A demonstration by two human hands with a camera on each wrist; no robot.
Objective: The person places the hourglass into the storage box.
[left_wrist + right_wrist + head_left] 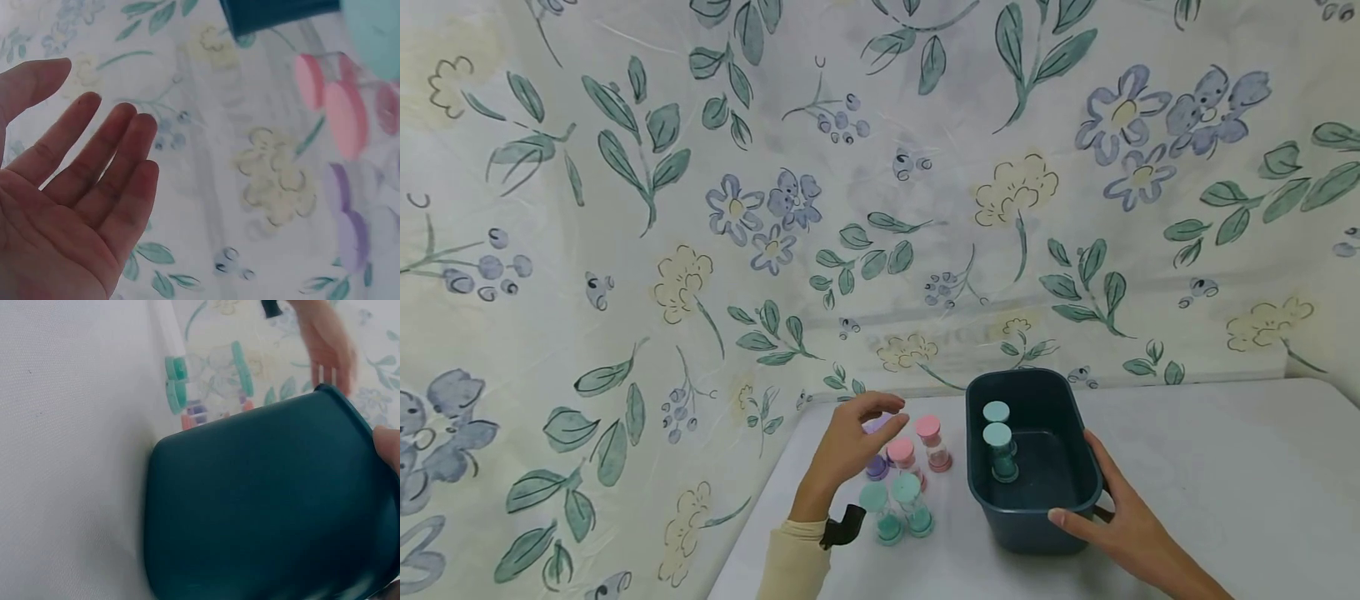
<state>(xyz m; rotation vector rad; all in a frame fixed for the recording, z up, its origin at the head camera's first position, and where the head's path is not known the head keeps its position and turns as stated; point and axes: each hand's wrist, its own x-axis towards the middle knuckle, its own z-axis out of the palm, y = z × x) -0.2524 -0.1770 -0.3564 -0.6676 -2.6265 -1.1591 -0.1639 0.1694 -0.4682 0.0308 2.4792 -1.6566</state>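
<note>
Apparently mid-loading: right hand [1126,529] grips bin [1030,533], two teal timers [999,437] inside, left of that grip. Left hand [856,437] empty, fingers relaxed; pink timers [928,427] just right of it, teal pair [907,488] nearside. Next pick would want a thumb-finger pinch, bin steadied.

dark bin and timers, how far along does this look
Apparently done: two teal timers stand in the dark bin. In hand: the right hand grips the bin; the left hand holds nothing. Probably left: two green timers, two pink timers and partly hidden purple timers, all outside it.
</note>
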